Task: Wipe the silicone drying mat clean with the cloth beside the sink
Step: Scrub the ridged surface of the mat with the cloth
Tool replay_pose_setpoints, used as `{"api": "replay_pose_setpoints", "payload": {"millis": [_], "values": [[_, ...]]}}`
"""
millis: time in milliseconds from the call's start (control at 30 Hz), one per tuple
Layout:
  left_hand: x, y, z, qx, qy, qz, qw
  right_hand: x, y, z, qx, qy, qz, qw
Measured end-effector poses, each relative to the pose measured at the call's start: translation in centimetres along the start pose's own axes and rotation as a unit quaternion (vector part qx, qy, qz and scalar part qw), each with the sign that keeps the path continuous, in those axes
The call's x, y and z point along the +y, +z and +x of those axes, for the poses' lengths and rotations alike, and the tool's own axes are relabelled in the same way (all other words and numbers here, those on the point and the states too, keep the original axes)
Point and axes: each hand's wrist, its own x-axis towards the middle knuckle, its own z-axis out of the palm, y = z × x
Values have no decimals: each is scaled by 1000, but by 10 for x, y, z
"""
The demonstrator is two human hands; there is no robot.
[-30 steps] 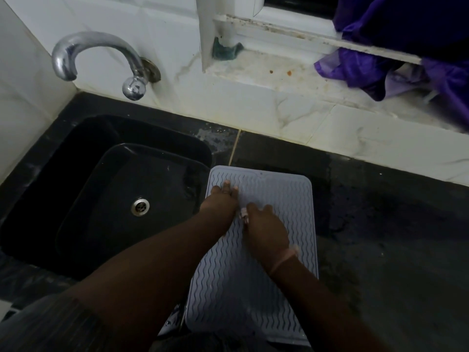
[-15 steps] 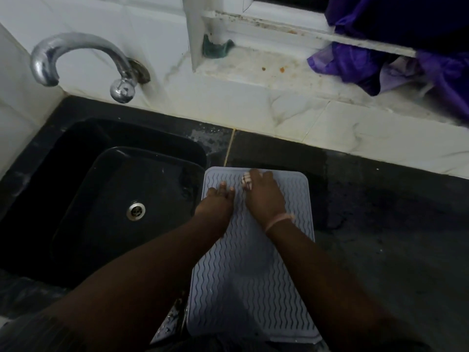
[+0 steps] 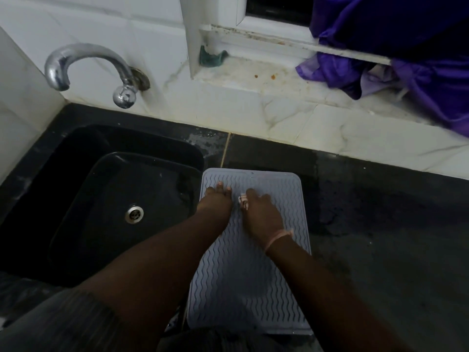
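I have the mat [image 3: 250, 252] lying flat on the dark table [image 3: 380, 250], its long left edge right against the sink [image 3: 114, 199], which I judge is where it belongs so any water runs toward the basin. My left hand [image 3: 215, 201] lies on the mat's far left part, close to the sink-side edge, fingers fairly straight and pointing away from me; it holds nothing, and I read it as pinning the mat so it does not slide while I rub. My right hand [image 3: 261, 214] sits just beside it, nearer the mat's middle, fingers curled down over something small and pale with a reddish tint, the cloth [image 3: 243, 200], of which only a bit peeks out at the thumb side. Most of it is hidden under the palm, so I cannot tell how it is folded. The two hands are almost touching, both in the mat's far half; the near half, toward my body, is bare and I judge it is yet to be wiped. A tap [image 3: 88, 69] curves over the sink from the wall, and purple fabric [image 3: 406, 59] lies heaped on the window ledge [image 3: 253, 77] at the far right, well apart from the work.
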Motion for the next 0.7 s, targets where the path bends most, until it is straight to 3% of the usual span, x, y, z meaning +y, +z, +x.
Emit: {"api": "replay_pose_setpoints", "payload": {"millis": [333,567,700], "values": [[-8,10,-19,46,8,-4,999,12,26,-118,-33,-14,7,999],[-8,42,-49,139,73,-27,987,20,30,-116,-20,-19,49,998],[5,54,-64,118,71,-23,990,28,20,-79,19,-26,70,997]]}}
